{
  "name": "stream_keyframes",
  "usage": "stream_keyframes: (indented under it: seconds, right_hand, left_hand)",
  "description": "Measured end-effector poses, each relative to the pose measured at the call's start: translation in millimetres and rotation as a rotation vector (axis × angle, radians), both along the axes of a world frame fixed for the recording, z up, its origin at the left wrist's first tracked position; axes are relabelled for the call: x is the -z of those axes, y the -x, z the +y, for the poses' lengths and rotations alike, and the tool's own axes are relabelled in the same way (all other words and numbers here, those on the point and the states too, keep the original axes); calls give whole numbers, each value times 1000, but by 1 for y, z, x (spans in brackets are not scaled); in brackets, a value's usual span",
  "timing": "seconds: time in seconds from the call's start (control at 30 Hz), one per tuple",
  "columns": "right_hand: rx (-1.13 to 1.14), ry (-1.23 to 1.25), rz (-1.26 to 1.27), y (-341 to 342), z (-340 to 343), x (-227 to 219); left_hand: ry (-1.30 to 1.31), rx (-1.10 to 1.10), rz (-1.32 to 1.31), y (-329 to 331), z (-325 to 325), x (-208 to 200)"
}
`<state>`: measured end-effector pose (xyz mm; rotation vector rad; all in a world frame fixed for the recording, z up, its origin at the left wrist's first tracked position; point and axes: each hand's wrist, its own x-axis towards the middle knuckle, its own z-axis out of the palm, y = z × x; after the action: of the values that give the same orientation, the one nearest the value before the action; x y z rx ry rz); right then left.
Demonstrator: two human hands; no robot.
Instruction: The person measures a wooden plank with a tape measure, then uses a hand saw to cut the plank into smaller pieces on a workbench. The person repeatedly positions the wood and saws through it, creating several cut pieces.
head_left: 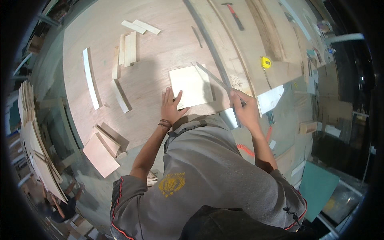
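Observation:
A pale square wooden board (191, 86) lies flat on the wooden worktable close to my body. My left hand (172, 106) rests on its near left corner, fingers spread and pressed flat. My right hand (246, 106) is closed around what looks like a metal carpenter's square (216, 79). One long thin arm of it reaches up and left over the board's right side, ending near the far edge. The other arm passes down below my fist, partly hidden by it. Whether the metal touches the board, I cannot tell.
Several wooden strips (130, 49) lie on the worktable (160, 52) to the left. Small boards (101, 155) lean near its left corner. Long planks (230, 52) run along the right, with a hammer (234, 17) and yellow tape measure (265, 62) beyond. Another person (64, 206) is far left.

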<state>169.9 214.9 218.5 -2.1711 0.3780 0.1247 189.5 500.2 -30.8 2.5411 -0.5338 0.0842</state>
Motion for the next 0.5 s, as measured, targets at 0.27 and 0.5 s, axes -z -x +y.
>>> stream_keyframes:
  seconds: [0.27,0.5]
  right_hand:
    - [200,56,12,63,-32,2]
    - [246,21,42,86,-36,27]
  left_hand:
    - [-45,-37,-71,-2,-71,4]
    - [-5,-119,-52,-6,-102,5]
